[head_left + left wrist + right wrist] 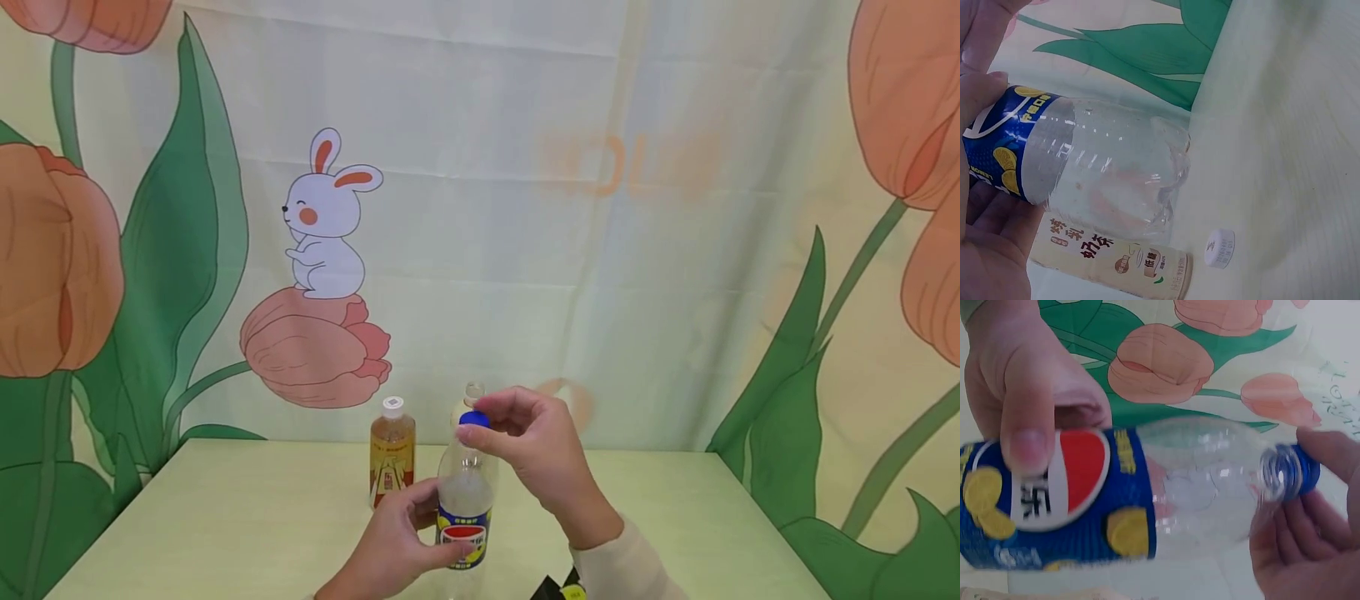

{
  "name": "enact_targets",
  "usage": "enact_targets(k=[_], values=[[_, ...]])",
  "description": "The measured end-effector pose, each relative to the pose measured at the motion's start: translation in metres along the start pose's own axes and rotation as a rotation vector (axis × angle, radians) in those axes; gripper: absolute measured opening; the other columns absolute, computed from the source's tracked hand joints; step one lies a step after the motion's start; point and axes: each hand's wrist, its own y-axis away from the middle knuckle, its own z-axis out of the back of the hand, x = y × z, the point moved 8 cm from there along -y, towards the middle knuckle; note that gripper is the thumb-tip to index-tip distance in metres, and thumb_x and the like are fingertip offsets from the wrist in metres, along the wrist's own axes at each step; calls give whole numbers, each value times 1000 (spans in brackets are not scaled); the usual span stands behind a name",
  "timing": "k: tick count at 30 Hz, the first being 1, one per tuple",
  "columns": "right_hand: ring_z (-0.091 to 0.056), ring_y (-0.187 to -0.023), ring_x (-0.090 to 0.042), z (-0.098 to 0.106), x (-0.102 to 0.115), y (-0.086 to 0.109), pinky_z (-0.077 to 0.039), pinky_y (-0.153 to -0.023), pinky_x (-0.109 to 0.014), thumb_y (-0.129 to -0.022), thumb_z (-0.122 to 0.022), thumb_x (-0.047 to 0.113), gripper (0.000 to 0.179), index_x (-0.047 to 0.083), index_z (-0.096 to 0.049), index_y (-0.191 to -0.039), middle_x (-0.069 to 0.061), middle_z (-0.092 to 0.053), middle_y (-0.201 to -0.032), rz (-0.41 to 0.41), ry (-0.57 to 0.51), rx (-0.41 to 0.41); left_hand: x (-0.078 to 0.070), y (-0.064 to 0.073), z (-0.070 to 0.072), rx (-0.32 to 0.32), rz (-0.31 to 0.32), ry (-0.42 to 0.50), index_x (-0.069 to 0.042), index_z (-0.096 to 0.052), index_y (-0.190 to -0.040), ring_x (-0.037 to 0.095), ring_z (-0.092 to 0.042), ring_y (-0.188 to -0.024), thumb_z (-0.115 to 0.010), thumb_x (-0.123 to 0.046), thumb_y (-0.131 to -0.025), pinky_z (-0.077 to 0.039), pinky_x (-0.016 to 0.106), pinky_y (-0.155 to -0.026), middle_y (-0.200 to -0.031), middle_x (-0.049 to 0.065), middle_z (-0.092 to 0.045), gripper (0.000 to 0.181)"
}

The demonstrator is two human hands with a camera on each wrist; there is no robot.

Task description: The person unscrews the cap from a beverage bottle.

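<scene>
A clear plastic Pepsi bottle (463, 492) with a blue lemon-print label stands upright in front of me, with no drink visible inside. My left hand (397, 533) grips it around the label, the thumb (1029, 447) lying across the front. At the top, my right hand (536, 450) pinches the blue cap (1304, 472) between thumb and fingers. The cap sits at the bottle's mouth, and some neck thread shows below it. In the left wrist view, the bottle's ridged clear base (1169, 169) appears close to the tabletop; whether they touch I cannot tell.
Behind on the left stands a white-capped bottle (392, 462) with a gold label. An uncapped bottle (475, 390) is mostly hidden behind the Pepsi bottle. A cream-labelled milk tea bottle (1110, 259) and a loose white cap (1219, 248) are on the pale table (225, 517). A printed curtain (480, 208) hangs behind.
</scene>
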Motion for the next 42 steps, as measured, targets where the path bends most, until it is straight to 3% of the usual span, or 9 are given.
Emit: enact_targets(k=[7, 9, 14, 17, 26, 29, 35, 37, 42], values=[[-75, -103, -14, -5, 1, -3, -61, -94, -28, -96, -72, 11, 33, -3, -68, -126, -24, -71, -126, 84, -70, 188, -1, 1, 2, -1, 22, -4, -9, -57, -141, 29, -69, -120, -88, -43, -80, -58, 41, -103, -135, 11, -67, 76], [-74, -103, -15, -6, -1, -3, -61, -93, -28, -95, -74, 12, 35, -2, -67, -126, -22, -72, -124, 73, -67, 179, -1, 1, 1, 1, 18, -1, -8, -58, -141, 29, -69, -119, -88, -42, -80, -58, 41, -103, -134, 11, -68, 75], [-71, -92, -19, -3, -4, -1, -61, -83, -26, -81, -89, 19, 42, 2, -70, -115, -13, -75, -109, 10, -4, 45, -2, 2, 2, -5, 3, 0, -8, -59, -140, 28, -69, -118, -88, -39, -81, -58, 43, -103, -133, 12, -68, 73], [-70, -88, -20, -3, -3, -1, -59, -78, -25, -79, -91, 20, 38, 5, -72, -108, -8, -76, -102, 3, 23, -2, -3, 2, 3, -10, 1, -4, -8, -59, -140, 29, -69, -118, -88, -39, -81, -57, 43, -103, -133, 12, -68, 73], [-71, -103, -14, -10, -5, -3, -60, -93, -27, -96, -72, 14, 37, -3, -66, -128, 2, -74, -116, 86, -93, 193, -3, 1, 4, 0, 9, -7, -9, -58, -141, 29, -68, -120, -88, -44, -79, -57, 42, -104, -135, 12, -67, 76], [-69, -103, -17, -8, -7, -3, -59, -92, -26, -92, -78, 18, 38, 2, -67, -125, -2, -73, -115, 69, -58, 130, -3, 1, 4, 3, 5, -4, -9, -58, -141, 30, -68, -120, -87, -42, -81, -57, 44, -104, -134, 12, -67, 75], [-68, -89, -21, -2, -4, -1, -57, -79, -26, -79, -90, 22, 36, 7, -69, -104, -8, -74, -99, 41, 44, -50, -4, 1, 3, -1, -9, -2, -9, -59, -140, 28, -69, -118, -87, -37, -83, -57, 43, -103, -133, 12, -68, 70], [-69, -89, -19, -3, -2, -1, -58, -79, -25, -81, -88, 19, 33, 6, -72, -106, -6, -76, -99, 58, 37, -27, -3, 1, 3, -2, -5, 0, -9, -59, -140, 28, -69, -118, -87, -36, -83, -57, 43, -103, -134, 11, -68, 70], [-71, -93, -14, -9, -2, -4, -61, -87, -26, -92, -78, 14, 33, -3, -70, -120, 0, -76, -106, 84, -68, 121, -2, 0, 3, 3, 0, 4, -8, -58, -140, 29, -69, -119, -87, -35, -83, -57, 44, -103, -134, 12, -67, 70]])
